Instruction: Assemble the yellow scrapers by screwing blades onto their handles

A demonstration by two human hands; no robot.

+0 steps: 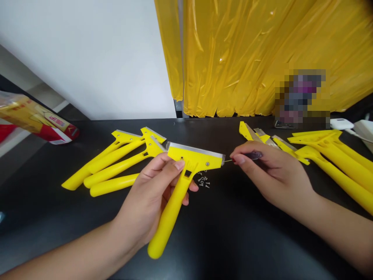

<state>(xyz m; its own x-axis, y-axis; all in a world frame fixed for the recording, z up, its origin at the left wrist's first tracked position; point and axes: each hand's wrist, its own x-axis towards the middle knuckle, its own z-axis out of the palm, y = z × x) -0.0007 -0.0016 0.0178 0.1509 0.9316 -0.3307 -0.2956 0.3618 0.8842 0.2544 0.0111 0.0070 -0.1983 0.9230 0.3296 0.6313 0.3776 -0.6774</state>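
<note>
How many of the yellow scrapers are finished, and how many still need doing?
Done, it seems: a pile of yellow scrapers with metal blades lies to the left. In hand: the left hand holds one scraper while the right hand puts a small screwdriver to its blade end; loose screws lie below. Probably left: the scrapers on the right.

The scraper [186, 175] is smooth yellow plastic with a dull grey metal blade [195, 149] along its top. The desk [233, 233] is black and a bit shiny. The yellow curtain [262, 50] is thin, crinkly, glossy plastic. The wall [87, 50] is plain, matt white.
</note>
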